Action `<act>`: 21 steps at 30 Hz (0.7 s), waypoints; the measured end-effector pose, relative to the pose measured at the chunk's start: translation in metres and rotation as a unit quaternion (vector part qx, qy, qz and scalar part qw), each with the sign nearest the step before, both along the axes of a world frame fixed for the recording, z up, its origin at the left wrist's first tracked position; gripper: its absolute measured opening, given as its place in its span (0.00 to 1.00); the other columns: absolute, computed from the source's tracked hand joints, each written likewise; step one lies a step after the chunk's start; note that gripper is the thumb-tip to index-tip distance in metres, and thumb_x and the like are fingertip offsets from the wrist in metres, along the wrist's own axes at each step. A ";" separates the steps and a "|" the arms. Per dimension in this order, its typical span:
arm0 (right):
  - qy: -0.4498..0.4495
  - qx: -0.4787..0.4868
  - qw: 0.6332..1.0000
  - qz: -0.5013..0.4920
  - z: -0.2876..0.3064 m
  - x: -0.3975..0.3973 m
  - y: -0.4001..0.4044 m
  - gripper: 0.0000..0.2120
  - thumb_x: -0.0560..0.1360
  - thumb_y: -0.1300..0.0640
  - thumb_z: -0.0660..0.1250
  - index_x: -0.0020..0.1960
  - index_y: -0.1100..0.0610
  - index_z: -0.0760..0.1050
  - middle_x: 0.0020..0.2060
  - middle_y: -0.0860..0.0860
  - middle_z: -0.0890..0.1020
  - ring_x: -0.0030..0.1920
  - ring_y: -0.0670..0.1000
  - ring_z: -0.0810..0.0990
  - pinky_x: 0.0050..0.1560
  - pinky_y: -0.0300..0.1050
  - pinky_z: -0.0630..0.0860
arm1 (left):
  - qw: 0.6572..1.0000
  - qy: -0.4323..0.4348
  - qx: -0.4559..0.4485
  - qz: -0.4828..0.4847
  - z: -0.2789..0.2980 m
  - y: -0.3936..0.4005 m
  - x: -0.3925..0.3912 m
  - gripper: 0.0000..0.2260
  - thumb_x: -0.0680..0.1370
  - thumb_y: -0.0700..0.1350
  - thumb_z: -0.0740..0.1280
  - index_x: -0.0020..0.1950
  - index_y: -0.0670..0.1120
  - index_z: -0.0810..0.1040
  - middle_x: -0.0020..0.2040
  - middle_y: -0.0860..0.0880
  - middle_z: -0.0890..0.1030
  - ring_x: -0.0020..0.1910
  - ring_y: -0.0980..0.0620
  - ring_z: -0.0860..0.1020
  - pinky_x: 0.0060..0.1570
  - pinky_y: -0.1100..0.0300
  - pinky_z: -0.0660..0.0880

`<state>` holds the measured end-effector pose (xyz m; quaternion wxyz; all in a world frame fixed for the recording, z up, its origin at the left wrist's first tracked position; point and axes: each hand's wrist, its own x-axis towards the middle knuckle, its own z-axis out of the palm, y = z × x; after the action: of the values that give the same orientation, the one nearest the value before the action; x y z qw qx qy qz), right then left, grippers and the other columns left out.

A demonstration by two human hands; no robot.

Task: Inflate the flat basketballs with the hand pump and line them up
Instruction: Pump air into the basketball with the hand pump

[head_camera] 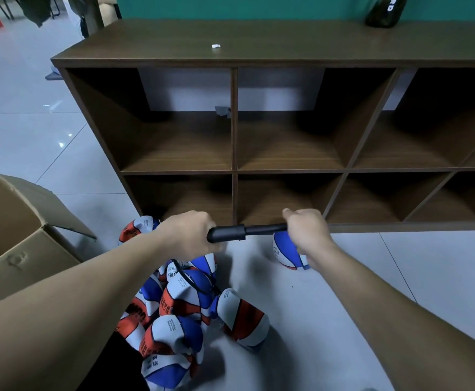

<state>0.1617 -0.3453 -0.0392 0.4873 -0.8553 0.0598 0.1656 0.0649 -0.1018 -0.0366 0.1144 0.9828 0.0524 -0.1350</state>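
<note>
Single view, head-worn, wide-angle. Looks forward and steeply down over both forearms to the floor (400, 277) close in front. Faces a brown shelf unit (233, 122) standing near, its top board and two rows of compartments seen from above. Straight edges bow toward the frame borders. Cardboard box (19, 235) cut by left edge.
</note>
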 end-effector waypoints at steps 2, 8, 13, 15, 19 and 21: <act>0.015 0.017 0.999 -0.028 0.002 0.007 -0.009 0.22 0.80 0.49 0.68 0.33 0.53 0.63 0.25 0.48 0.64 0.29 0.55 0.63 0.30 0.45 0.59 | 1.000 0.010 -0.009 0.008 -0.001 0.004 0.000 0.14 0.76 0.62 0.71 0.42 0.52 0.81 0.33 0.50 0.81 0.34 0.48 0.81 0.36 0.51 0.79; -0.031 0.021 0.996 -0.077 0.011 0.004 -0.004 0.20 0.79 0.56 0.63 0.31 0.54 0.59 0.24 0.50 0.62 0.30 0.57 0.62 0.35 0.51 0.61 | 1.000 -0.019 0.008 0.000 0.002 -0.006 0.006 0.14 0.77 0.60 0.71 0.40 0.52 0.80 0.32 0.50 0.80 0.33 0.48 0.80 0.36 0.51 0.79; -0.108 -0.005 0.993 -0.044 0.010 -0.014 0.014 0.24 0.83 0.54 0.62 0.29 0.55 0.61 0.27 0.51 0.67 0.32 0.57 0.66 0.37 0.49 0.63 | 1.000 -0.030 0.010 -0.003 0.003 -0.010 0.003 0.15 0.78 0.60 0.71 0.40 0.52 0.79 0.33 0.51 0.80 0.34 0.47 0.80 0.37 0.51 0.80; -0.123 -0.018 0.992 -0.026 0.012 -0.021 0.021 0.25 0.85 0.53 0.61 0.30 0.54 0.62 0.28 0.51 0.67 0.31 0.55 0.66 0.34 0.49 0.63 | 0.999 -0.032 0.007 -0.001 0.004 -0.011 0.002 0.15 0.79 0.61 0.71 0.39 0.51 0.79 0.33 0.50 0.80 0.34 0.46 0.81 0.37 0.51 0.80; -0.140 -0.049 0.989 0.001 0.016 -0.032 0.030 0.24 0.87 0.52 0.59 0.32 0.55 0.64 0.30 0.51 0.70 0.32 0.53 0.69 0.32 0.46 0.63 | 0.999 -0.034 0.000 -0.001 0.008 -0.017 0.000 0.15 0.79 0.60 0.71 0.40 0.51 0.80 0.34 0.50 0.81 0.34 0.46 0.81 0.38 0.51 0.81; -0.146 -0.041 0.988 0.007 0.013 -0.036 0.033 0.24 0.87 0.51 0.59 0.33 0.55 0.67 0.30 0.52 0.72 0.33 0.54 0.71 0.32 0.46 0.64 | 0.999 -0.039 0.005 -0.003 0.008 -0.021 0.000 0.15 0.79 0.60 0.70 0.40 0.51 0.79 0.34 0.50 0.80 0.33 0.47 0.80 0.37 0.53 0.80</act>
<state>0.1260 -0.3122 -0.0266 0.4545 -0.8898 -0.0109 0.0400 0.0645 -0.1228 -0.0281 0.1109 0.9881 0.0457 -0.0967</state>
